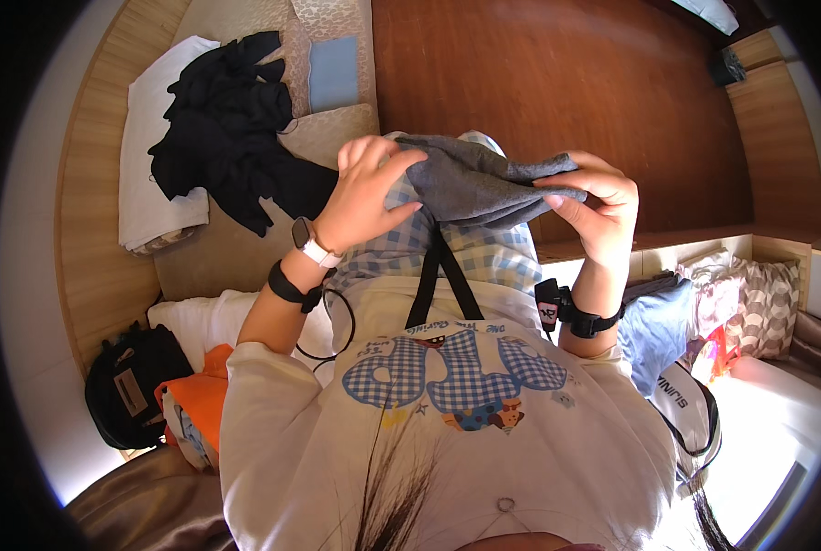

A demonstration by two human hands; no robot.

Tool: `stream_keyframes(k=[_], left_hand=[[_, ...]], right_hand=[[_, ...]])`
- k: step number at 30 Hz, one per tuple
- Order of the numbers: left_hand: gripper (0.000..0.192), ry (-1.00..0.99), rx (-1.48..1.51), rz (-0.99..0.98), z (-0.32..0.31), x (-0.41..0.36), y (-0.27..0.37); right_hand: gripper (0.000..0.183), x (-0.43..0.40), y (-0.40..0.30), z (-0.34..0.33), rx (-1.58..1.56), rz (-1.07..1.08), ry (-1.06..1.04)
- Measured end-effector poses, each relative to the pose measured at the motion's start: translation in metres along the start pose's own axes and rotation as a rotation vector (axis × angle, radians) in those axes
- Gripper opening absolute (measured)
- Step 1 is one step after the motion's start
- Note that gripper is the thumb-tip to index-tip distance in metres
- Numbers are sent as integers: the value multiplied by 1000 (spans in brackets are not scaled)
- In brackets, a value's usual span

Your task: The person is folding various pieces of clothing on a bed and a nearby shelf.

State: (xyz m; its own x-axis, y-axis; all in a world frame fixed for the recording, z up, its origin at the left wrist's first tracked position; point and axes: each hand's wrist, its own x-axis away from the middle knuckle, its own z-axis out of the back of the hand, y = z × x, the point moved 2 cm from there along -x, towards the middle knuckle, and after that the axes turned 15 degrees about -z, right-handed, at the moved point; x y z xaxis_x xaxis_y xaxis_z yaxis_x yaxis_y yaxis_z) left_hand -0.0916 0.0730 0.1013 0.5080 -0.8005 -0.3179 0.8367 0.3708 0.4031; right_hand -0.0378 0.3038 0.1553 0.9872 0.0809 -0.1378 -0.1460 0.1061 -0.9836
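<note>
A grey folded cloth garment (pixel 472 182) spans the space between my hands, above my lap in checked trousers (pixel 500 262). My right hand (pixel 603 200) pinches its narrow end between thumb and fingers. At the garment's other end is my left hand (pixel 365 189), its thumb and forefinger spread along the edge; whether the curled fingers grip any cloth cannot be told. A black strap (pixel 439 268) hangs below the garment and over my shirt. Black clothing (pixel 238 138) lies in a loose heap beyond my left hand, partly on a white folded cloth (pixel 165 138).
A brown wooden tabletop (pixel 562 89) lies ahead. On the left are a patterned sofa seat (pixel 224 265), a black backpack (pixel 131 386) and an orange cloth (pixel 207 386). Blue clothing (pixel 658 324), a patterned cushion (pixel 765 303) and a white bag (pixel 686 413) are at right.
</note>
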Motion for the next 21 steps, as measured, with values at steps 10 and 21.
stream_keyframes(k=[10,21], left_hand=[[31,-50,49,-81,-19,-4,-24],[17,176,-150,-148,76,-44,-57]], right_hand=[[17,3,7,5,-81,46,-99],[6,-69,30,61,151,-343,124]])
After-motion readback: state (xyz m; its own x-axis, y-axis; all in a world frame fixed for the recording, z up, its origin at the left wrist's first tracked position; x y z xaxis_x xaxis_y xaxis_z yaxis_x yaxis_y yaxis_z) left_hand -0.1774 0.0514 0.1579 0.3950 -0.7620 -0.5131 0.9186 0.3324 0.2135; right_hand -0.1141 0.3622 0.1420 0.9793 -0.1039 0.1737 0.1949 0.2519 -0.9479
